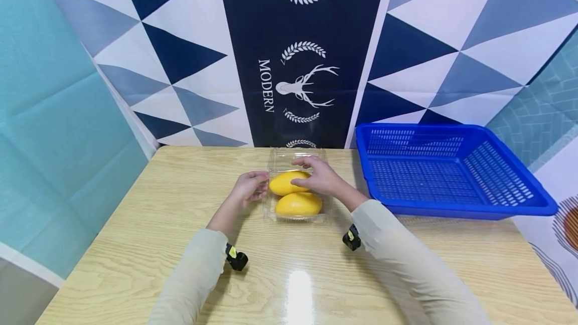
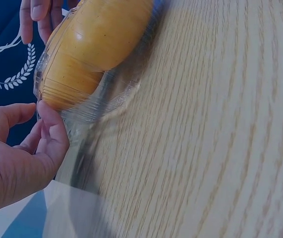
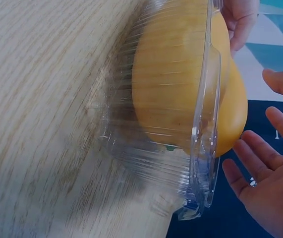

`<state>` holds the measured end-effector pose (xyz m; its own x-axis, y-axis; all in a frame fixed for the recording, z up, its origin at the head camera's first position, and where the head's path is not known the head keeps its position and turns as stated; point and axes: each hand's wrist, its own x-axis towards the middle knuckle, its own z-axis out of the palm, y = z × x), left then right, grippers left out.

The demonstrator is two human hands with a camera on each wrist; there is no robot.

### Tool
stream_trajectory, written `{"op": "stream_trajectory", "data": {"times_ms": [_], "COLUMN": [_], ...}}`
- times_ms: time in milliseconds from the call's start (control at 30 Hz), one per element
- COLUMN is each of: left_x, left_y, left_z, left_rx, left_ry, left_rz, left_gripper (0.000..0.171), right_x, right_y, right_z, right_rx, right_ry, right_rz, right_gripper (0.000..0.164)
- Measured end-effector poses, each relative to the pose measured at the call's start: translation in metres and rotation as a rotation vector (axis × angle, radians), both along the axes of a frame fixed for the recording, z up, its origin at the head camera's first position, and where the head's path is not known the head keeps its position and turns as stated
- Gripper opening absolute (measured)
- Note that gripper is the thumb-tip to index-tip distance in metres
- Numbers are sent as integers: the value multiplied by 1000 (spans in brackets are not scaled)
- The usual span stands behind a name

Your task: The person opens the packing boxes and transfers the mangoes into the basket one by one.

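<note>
Two yellow mangoes, the near one (image 1: 299,204) and the far one (image 1: 284,183), lie side by side in a clear plastic clamshell box (image 3: 146,166) on the table. Its lid (image 1: 289,157) is folded back toward the wall. At the box's left side, my left hand (image 1: 250,186) pinches the rim between thumb and index finger, as the left wrist view shows (image 2: 27,153). My right hand (image 1: 321,177) hovers at the right end of the far mango, thumb and fingers spread and holding nothing. In the right wrist view, the fingertips (image 3: 240,144) are right beside that mango.
A blue plastic basket (image 1: 451,207) with slotted walls stands at the right rear of the wooden table (image 1: 271,265). Behind the table's back edge rises a wall covering (image 1: 189,39) with triangles and a deer print. Both wrists carry small black cameras.
</note>
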<state>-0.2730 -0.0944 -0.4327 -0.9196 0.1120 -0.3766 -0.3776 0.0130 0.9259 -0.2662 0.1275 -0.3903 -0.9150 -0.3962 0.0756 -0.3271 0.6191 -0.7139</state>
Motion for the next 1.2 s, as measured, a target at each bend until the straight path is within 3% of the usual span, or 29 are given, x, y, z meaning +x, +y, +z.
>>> {"op": "stream_trajectory", "data": {"times_ms": [433, 633, 800, 1200], "left_x": [0, 2, -1, 0], "left_y": [-1, -1, 0, 1], "left_z": [-2, 2, -3, -3], "left_rx": [0, 12, 24, 21], "left_ry": [11, 6, 15, 11], "left_rz": [4, -19, 2, 16], "left_gripper": [35, 38, 37, 36], "right_x": [-5, -6, -8, -7], "right_y": [-4, -6, -6, -7], "right_z": [-2, -2, -3, -3], "right_rx": [71, 90, 109, 151], "right_ry": [19, 8, 4, 30], "right_rz": [53, 67, 69, 83], "right_gripper": [56, 57, 56, 55]}}
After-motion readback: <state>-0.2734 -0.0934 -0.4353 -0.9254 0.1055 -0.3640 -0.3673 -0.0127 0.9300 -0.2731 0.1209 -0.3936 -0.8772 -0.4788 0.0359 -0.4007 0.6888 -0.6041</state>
